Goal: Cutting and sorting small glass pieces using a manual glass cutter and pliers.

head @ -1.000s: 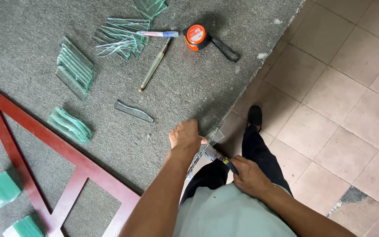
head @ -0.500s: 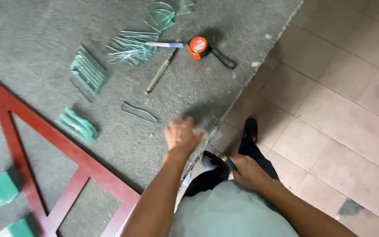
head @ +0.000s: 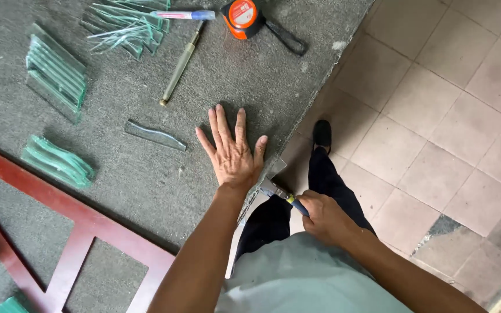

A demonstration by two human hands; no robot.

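Overhead view. Left hand point(head: 234, 153) lies flat, fingers point(head: 217, 126) spread wide, pressing a clear glass sheet point(head: 271, 168) at the edge of a grey carpeted table point(head: 146, 179); it grips nothing. Right hand point(head: 320, 214) is closed round blue-handled pliers point(head: 279, 193), whose tip meets the glass edge just off the table. Nearby: curved glass strip point(head: 155, 135), glass cutter point(head: 181, 62), orange tape measure point(head: 243, 17), red frame point(head: 82, 223).

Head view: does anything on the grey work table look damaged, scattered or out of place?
Yes. At the far edge of the table lies a loose tangle of thin glass offcuts, splayed at odd angles, unlike the neat glass stacks nearby. One curved glass sliver lies alone near the left hand. No spill shows.
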